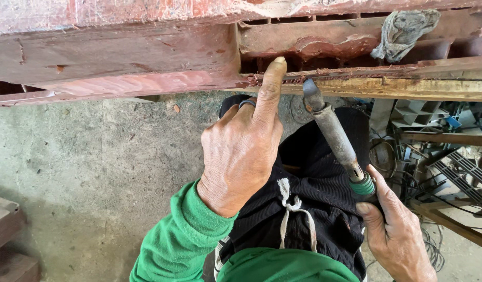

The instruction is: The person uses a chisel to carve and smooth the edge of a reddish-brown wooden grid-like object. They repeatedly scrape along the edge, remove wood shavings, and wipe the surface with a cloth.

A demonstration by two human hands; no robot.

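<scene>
Right hand (395,230) on soldering iron (332,130) (tip up)

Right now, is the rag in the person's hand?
No, the grey rag is tucked up on the red metal frame, while the right hand holds a tool.

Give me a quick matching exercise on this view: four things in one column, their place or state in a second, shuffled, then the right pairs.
Things:
1. left hand
2. right hand
3. grey rag
4. green sleeve

Place or state:
A. stuffed into a slot of the red frame, upper right
B. grips the handle of the soldering iron
C. index finger stretched up onto the frame's lower edge
D. covers the left forearm, lower middle

Pairs: 1-C, 2-B, 3-A, 4-D
</scene>
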